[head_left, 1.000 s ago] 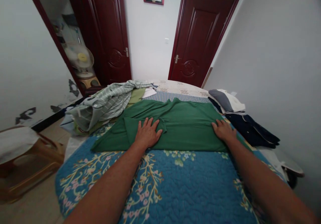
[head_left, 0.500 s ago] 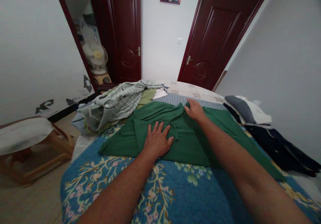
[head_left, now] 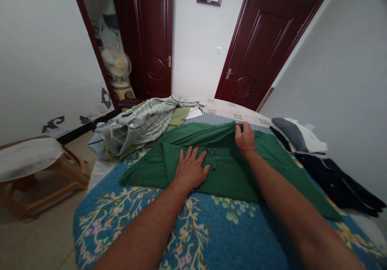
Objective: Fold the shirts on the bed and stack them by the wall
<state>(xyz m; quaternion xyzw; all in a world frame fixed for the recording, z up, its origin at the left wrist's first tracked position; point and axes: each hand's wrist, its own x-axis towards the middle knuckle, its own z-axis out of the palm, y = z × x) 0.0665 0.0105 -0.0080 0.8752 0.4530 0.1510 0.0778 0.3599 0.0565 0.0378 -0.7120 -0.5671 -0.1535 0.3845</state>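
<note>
A green garment [head_left: 223, 169] lies spread across the bed, with a sleeve-like part folded inward on its left side. My left hand [head_left: 192, 169] rests flat on that folded part, fingers spread. At the garment's far edge, my right hand [head_left: 244, 137] is closed on the green cloth and pulls it up into a taut fold. The garment's exact kind is hard to make out. Beneath it is a blue floral quilt [head_left: 145, 229].
A grey checked shirt [head_left: 142, 120] is heaped at the far left. Folded white and grey clothes [head_left: 299, 135] and dark trousers [head_left: 335, 181] lie at the right by the wall. A stool [head_left: 39, 165] stands left of the bed. Behind are dark red doors [head_left: 154, 32].
My right hand has moved a little to the right and gripped the far edge, drawing the cloth taut. My left hand has stayed flat in place.
</note>
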